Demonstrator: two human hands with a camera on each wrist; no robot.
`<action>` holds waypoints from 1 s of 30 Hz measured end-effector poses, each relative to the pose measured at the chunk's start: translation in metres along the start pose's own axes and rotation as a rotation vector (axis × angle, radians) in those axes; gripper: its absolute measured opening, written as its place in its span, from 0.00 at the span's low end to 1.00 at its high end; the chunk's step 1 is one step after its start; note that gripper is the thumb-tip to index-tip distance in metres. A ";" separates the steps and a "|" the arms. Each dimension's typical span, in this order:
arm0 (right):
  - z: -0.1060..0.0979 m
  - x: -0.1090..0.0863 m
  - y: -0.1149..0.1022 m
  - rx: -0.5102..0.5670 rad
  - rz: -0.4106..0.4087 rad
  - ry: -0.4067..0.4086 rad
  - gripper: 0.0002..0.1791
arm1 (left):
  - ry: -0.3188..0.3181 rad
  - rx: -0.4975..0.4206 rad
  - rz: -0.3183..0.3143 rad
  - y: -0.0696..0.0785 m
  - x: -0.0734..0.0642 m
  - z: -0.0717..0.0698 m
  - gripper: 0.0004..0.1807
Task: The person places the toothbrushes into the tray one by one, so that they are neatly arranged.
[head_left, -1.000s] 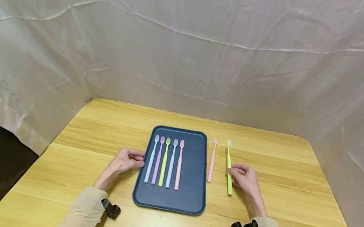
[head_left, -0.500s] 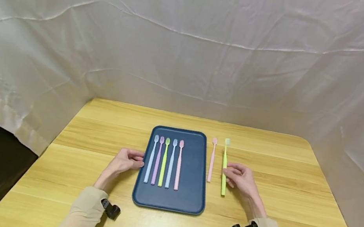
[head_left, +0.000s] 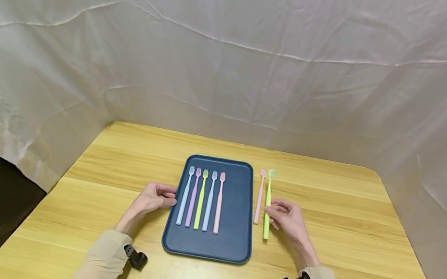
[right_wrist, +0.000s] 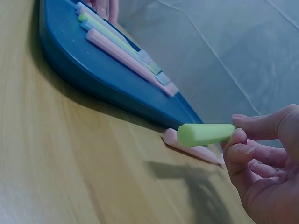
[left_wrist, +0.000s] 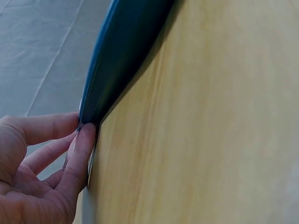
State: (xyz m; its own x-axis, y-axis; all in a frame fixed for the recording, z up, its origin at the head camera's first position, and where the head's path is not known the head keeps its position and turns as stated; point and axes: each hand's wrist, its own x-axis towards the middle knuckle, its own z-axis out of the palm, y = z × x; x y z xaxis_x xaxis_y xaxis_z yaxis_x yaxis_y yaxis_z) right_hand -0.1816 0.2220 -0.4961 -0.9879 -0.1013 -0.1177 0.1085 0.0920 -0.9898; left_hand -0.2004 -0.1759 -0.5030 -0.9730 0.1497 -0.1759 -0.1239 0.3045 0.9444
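My right hand (head_left: 287, 219) pinches a yellow-green toothbrush (head_left: 266, 214) by its handle between thumb and fingers. In the right wrist view that toothbrush (right_wrist: 205, 134) is held off the table, its shadow falling below. Just left of it a pink toothbrush (head_left: 259, 199) lies on the wood, beside the dark blue tray (head_left: 228, 247). My left hand (head_left: 156, 199) holds the tray's left rim; in the left wrist view its thumb and forefinger meet at the tray edge (left_wrist: 100, 79). On the tray several toothbrushes stand in a row, heads away: light blue, purple, yellow-green (head_left: 200, 204), light blue and pink (head_left: 219, 207).
The wooden table (head_left: 365, 245) reaches out on both sides of the tray. A pale grey cloth (head_left: 233, 77) hangs behind and at the sides. A black camera mount sits on each wrist.
My right hand has carried the yellow-green toothbrush leftward, close to the loose pink one, and it now points straighter away from me. My left hand stays at the tray rim.
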 end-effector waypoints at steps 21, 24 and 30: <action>0.037 0.005 -0.009 -0.107 -0.018 -0.021 0.23 | 0.010 0.004 0.000 -0.001 0.001 0.000 0.24; 0.043 0.006 -0.008 -0.134 -0.026 -0.018 0.23 | 0.011 0.014 -0.003 -0.002 0.001 0.000 0.24; 0.055 0.006 -0.013 -0.176 -0.024 -0.019 0.22 | 0.011 0.023 -0.013 -0.002 0.001 -0.001 0.23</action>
State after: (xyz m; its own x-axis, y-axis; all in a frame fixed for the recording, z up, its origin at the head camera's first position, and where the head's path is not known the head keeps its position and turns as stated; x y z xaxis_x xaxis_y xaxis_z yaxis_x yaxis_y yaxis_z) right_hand -0.1833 0.1660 -0.4883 -0.9875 -0.1244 -0.0970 0.0618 0.2607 -0.9634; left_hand -0.2015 -0.1769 -0.5045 -0.9735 0.1352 -0.1845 -0.1318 0.3277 0.9355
